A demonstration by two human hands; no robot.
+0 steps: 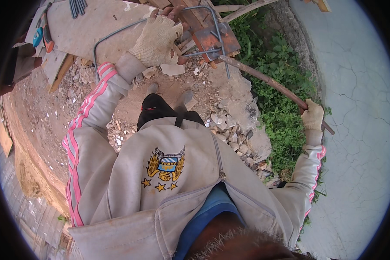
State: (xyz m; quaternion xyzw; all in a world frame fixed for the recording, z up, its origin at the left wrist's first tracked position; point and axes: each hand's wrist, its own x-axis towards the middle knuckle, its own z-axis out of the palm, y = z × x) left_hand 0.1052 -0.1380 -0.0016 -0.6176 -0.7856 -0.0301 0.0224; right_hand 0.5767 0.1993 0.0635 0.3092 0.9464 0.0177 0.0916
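My left hand (158, 41), in a cream knitted glove with bare fingertips, is closed around a bent grey steel rod (117, 34). Its bent parts show on both sides of the hand, with one corner over a rusty metal plate (229, 40) fixed on wooden boards. Out to the right, my right hand (313, 116), gloved too, grips a long rusty bar (268, 81) near its outer end. The bar's far end meets the rod at the plate's edge; exactly how they engage is too small to tell.
A pale board (78, 32) at the upper left carries cut rods (77, 8) and orange-handled pliers (47, 32), with a blue tape measure (38, 37) beside them. Broken stones (229, 130) cover the ground. Green weeds (281, 104) grow along a cracked wall (355, 108). Another person's arm (24, 65) shows far left.
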